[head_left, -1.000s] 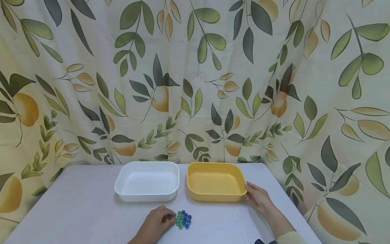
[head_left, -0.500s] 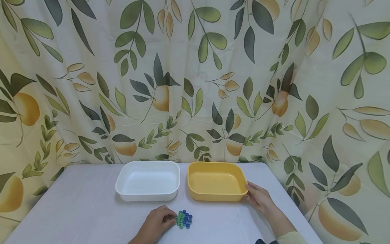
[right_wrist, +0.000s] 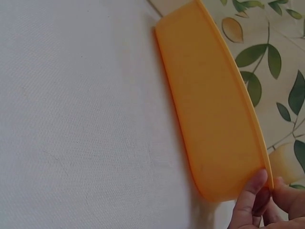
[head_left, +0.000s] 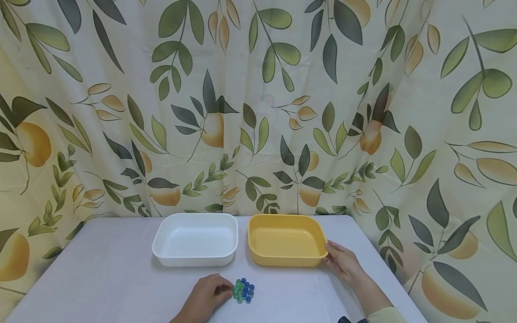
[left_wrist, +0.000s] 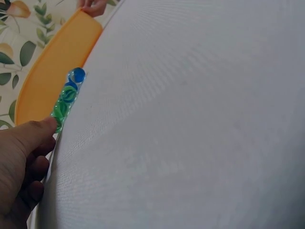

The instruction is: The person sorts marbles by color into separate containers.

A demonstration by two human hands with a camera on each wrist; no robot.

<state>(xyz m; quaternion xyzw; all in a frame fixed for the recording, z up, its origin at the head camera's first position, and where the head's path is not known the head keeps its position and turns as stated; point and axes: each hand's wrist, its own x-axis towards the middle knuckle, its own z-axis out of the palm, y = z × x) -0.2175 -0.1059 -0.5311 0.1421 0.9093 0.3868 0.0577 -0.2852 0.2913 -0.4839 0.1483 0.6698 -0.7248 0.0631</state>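
Observation:
On the white-covered table lies a tight cluster of green and blue glass marbles [head_left: 243,290], green on the left and blue on the right. My left hand [head_left: 208,294] is at the cluster's left edge, thumb and finger pinching a green marble [left_wrist: 58,125]; the fingertip behind the thumb is hidden in the left wrist view. My right hand [head_left: 345,264] grips the near right corner of a yellow plastic tray [head_left: 282,261]. In the right wrist view, thumb and fingers [right_wrist: 252,193] pinch the tray's rim from both sides. The tray sits level, with nothing visible inside.
A white plastic tray [head_left: 194,261] stands left of the yellow one, a narrow gap between them. Behind the table [head_left: 101,269] hangs a leaf-and-fruit patterned curtain [head_left: 258,112]. A small dark object [head_left: 344,320] shows at the bottom edge near the right sleeve.

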